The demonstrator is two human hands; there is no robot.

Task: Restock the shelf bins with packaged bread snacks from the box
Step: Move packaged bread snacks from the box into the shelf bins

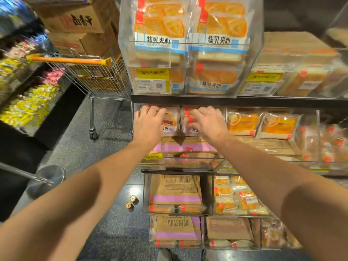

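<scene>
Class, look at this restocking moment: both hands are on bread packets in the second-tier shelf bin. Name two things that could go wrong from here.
1. The left hand and right hand press down on soft bread packets; pushing too hard might squash them.
2. Two small cans lie on the floor near the person's feet, and the trolley stands close on the left; stepping back or sideways could mean a trip or a bump.

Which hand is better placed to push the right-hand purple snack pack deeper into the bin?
The right hand. It already rests on the right-hand pack, fingers spread over it, while the left hand lies on the neighbouring left pack.
</scene>
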